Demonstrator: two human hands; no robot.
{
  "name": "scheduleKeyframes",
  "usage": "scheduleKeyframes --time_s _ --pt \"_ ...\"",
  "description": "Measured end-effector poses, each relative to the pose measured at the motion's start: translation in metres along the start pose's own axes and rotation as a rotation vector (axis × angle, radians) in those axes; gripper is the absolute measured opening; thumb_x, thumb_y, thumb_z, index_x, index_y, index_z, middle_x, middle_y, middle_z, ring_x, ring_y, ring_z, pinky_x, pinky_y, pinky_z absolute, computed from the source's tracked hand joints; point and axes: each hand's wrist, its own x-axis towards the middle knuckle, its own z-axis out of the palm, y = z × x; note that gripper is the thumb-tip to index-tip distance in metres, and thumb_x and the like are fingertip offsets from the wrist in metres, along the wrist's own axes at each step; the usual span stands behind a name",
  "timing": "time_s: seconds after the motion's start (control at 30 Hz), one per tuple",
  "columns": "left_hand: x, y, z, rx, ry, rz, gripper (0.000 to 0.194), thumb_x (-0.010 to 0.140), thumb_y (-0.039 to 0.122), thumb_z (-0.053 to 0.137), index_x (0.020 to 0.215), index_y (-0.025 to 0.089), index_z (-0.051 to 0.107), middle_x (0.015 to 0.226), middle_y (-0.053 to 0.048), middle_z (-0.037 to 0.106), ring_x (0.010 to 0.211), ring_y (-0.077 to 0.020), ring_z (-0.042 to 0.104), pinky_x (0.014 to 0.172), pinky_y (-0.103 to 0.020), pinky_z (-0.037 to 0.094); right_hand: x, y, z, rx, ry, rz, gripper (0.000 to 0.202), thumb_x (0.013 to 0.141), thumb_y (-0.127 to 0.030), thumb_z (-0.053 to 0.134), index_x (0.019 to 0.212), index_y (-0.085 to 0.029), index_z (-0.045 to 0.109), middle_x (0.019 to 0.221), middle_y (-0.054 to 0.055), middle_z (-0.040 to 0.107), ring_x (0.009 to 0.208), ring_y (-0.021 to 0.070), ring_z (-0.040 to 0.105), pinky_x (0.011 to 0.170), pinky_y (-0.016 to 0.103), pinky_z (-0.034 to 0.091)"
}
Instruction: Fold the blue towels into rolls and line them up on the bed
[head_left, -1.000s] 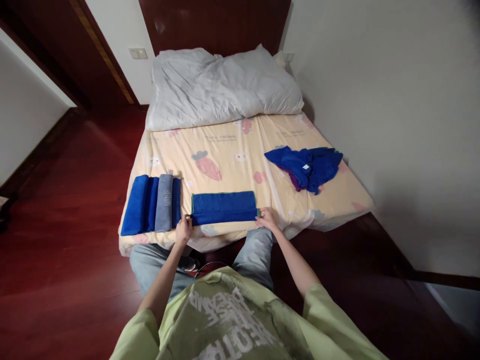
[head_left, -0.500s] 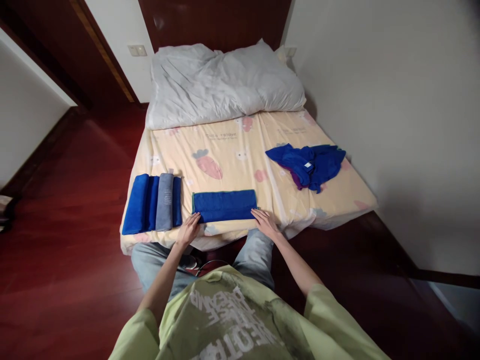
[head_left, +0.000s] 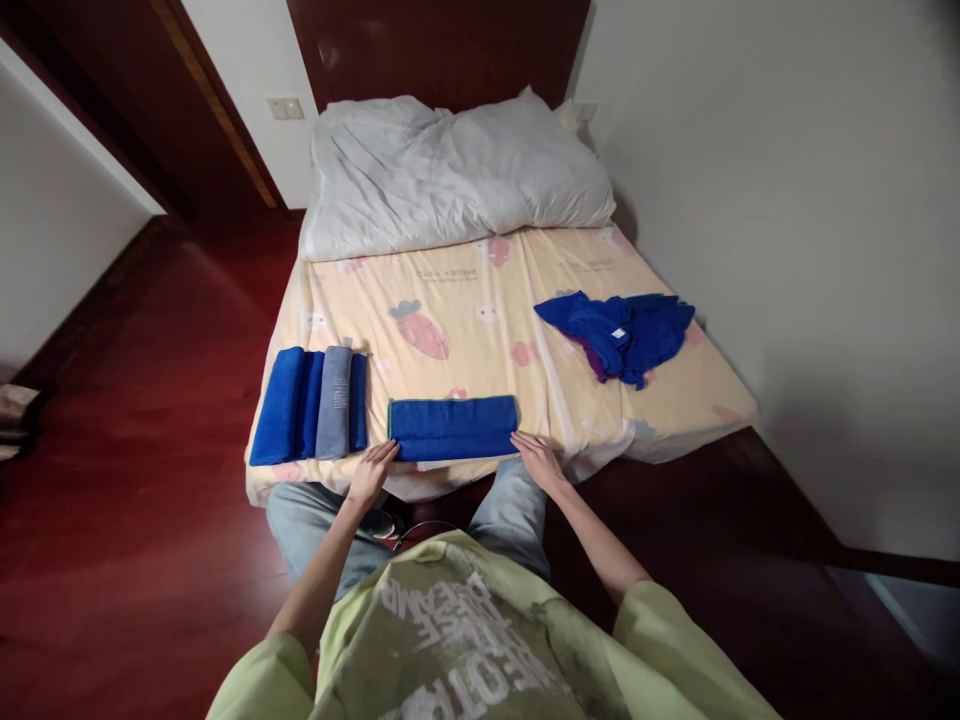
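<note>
A blue cloth (head_left: 454,428) with a green edge lies folded in a long strip near the front edge of the bed. My left hand (head_left: 373,472) touches its left front corner with the fingertips. At the opposite end, my right hand (head_left: 537,462) rests its fingers on the right front corner. Neither hand appears wrapped round the cloth; the fingers look extended. Several rolled or folded cloths stand side by side to the left, blue ones (head_left: 277,408) and a grey one (head_left: 334,403). A crumpled blue pile (head_left: 626,335) with a white tag and a purple part lies on the right.
The bed's patterned sheet (head_left: 465,320) spreads beneath the cloths. A large white quilt or pillow (head_left: 457,180) lies at the headboard (head_left: 442,50). White wall (head_left: 787,250) borders the right side, and dark red floor (head_left: 150,480) shows on the left.
The folded blue cloth has shifted slightly toward me, closer to the bed's front edge. Both hands have moved with it, and the view has tilted a little.
</note>
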Motion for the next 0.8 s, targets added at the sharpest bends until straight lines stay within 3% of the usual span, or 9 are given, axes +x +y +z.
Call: scheduleKeyframes --time_s 0.13,0.33,0.53,0.8 --pt "-0.011 0.0 0.009 -0.154 0.087 -0.044 0.053 0.089 0.009 0.039 0.135 0.018 0.063 0.143 -0.012 0.062 0.137 -0.0226 0.055 0.116 -0.044 0.044 -0.01 -0.004 0.004 0.148 0.069 0.064 0.05 0.094 -0.007 0.037 0.132 -0.018 0.068 0.136 0.012 0.066 0.131 0.0239 0.058 0.115 0.046 0.045" --pt "0.005 0.005 0.005 -0.316 0.158 -0.299 0.041 0.091 0.017 0.041 0.123 0.016 0.065 0.123 -0.012 0.071 0.115 -0.0229 0.067 0.103 -0.039 0.053 0.009 0.004 0.009 0.312 0.121 0.267 0.036 0.096 -0.023 0.043 0.122 -0.02 0.067 0.117 0.012 0.071 0.115 0.0259 0.065 0.105 0.044 0.052" --pt "0.018 0.013 -0.003 -0.359 0.2 -0.472 0.032 0.095 0.034 0.046 0.116 0.016 0.063 0.098 -0.009 0.075 0.085 -0.0215 0.073 0.08 -0.031 0.056 0.019 0.018 0.016 0.275 0.158 0.447 0.034 0.096 -0.036 0.047 0.119 -0.019 0.066 0.118 0.016 0.07 0.113 0.0305 0.065 0.103 0.046 0.051" --pt "0.04 0.017 -0.013 -0.274 0.234 -0.585 0.024 0.092 0.03 0.052 0.108 0.019 0.065 0.09 -0.009 0.077 0.086 -0.0238 0.075 0.079 -0.03 0.055 0.042 0.022 0.014 0.277 0.135 0.547 0.024 0.095 -0.034 0.052 0.104 -0.02 0.069 0.099 0.013 0.074 0.098 0.028 0.069 0.094 0.04 0.054"
